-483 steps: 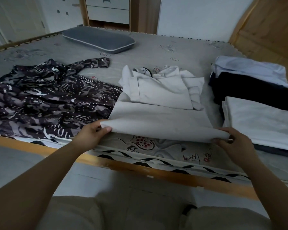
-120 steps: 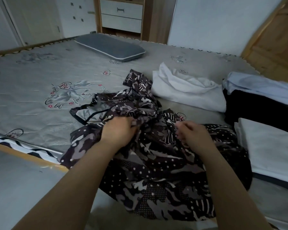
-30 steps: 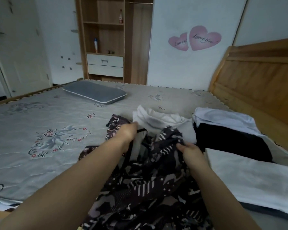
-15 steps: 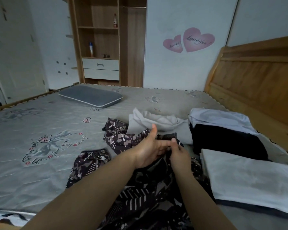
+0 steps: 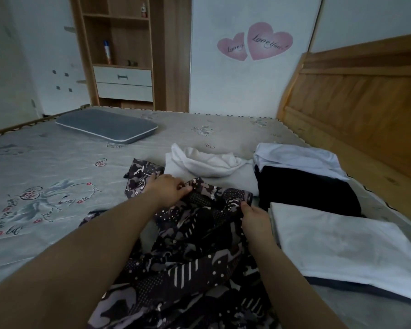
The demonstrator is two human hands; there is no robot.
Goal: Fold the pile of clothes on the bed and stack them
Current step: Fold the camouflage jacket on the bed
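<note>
Two hands grip the patterned garment [image 5: 195,245] along its far edge: the left hand [image 5: 169,189] pinches one end, the right hand [image 5: 254,216] the other. It lies at the near side of the bed [image 5: 57,167], touching the white folded cloth [image 5: 342,248] on the right. Open mattress lies left.

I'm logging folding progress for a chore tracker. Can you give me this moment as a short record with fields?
in hand: patterned dark garment, gripped at its top edge by left hand and right hand
garment state: crumpled, not yet folded
folded nearby: white folded piece to the right; black garment behind it, pale garment on top
loose: white garment bunched beyond the hands
surface: bed
</note>
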